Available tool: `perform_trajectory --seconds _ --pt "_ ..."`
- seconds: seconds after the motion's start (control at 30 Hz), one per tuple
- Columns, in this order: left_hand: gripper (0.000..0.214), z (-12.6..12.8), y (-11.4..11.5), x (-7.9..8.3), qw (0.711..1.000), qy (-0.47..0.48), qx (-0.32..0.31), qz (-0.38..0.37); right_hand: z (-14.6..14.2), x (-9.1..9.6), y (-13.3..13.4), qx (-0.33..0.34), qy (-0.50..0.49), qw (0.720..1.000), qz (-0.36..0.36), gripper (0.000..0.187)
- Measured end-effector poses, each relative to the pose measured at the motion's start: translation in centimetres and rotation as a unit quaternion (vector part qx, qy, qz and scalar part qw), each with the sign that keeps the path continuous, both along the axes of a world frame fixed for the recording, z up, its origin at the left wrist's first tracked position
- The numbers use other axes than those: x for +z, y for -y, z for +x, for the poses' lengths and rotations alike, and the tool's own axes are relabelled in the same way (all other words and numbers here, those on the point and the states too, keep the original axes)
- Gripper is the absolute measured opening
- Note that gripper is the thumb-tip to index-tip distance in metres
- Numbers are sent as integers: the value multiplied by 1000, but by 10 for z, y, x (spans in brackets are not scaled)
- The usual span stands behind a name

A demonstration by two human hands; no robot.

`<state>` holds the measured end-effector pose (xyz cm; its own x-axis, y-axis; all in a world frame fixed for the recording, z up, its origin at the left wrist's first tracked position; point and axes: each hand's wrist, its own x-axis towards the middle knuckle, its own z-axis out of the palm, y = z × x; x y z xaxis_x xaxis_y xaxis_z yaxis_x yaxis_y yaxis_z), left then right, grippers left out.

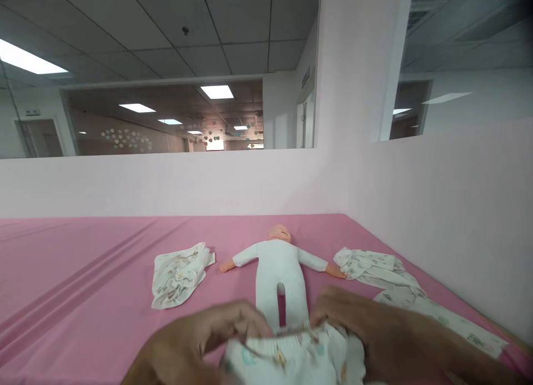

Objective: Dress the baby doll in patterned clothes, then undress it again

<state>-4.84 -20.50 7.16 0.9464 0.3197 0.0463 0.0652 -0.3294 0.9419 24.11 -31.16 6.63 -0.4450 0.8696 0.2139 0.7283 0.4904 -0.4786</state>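
At the bottom centre are white baby pants [291, 357] with a gathered elastic waistband and a small coloured print. My left hand [208, 338] has its thumb and fingers closed on the left side of the waistband, slightly smeared by motion. On the opposite side, my right hand [353, 318] grips the same waistband, its fingertips partly hidden by the cloth. Just beyond lies a doll [280, 268] on its back in a white bodysuit, arms spread. Its feet are hidden behind the pants and hands.
A pink sheet [104, 274] covers the table. To the doll's left lies a crumpled printed baby garment [179, 276]; more printed baby clothes [383, 268] lie to its right, one stretching toward the front. White walls [449, 207] with windows border the back and right.
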Motion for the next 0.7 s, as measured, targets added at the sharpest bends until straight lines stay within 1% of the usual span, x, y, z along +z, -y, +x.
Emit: perform_trajectory --seconds 0.03,0.07,0.13,0.23,0.3,0.33,0.4,0.5,0.57,0.63,0.7 --pt "34 6 -6 18 999 17 31 20 4 15 -6 3 18 1000 8 35" --pt "26 11 -11 34 998 22 45 33 7 28 -11 -4 27 999 19 39" --pt "20 19 -17 59 996 19 62 58 13 50 -15 -20 33 999 4 50" --pt "15 23 -19 84 992 20 75 102 25 75 -15 -28 5 998 -58 72" --pt "12 23 -19 95 988 30 79 131 34 91 -17 -11 -25 996 -84 81" --pt "11 23 -19 100 987 29 73 143 38 98 -19 5 -38 995 -88 80" --pt "12 24 -20 109 984 19 51 167 43 112 -25 30 -51 995 -85 65" --pt "15 26 -19 117 981 8 5 195 41 128 -33 11 -43 998 -53 35" --pt "15 26 -18 122 978 17 -9 209 37 134 -34 -1 -49 999 -25 25" --pt "15 24 -16 126 971 13 16 237 34 136 -35 0 -70 998 1 23" --pt "16 21 -17 129 951 -7 95 293 32 135 -36 -21 -78 996 27 23"
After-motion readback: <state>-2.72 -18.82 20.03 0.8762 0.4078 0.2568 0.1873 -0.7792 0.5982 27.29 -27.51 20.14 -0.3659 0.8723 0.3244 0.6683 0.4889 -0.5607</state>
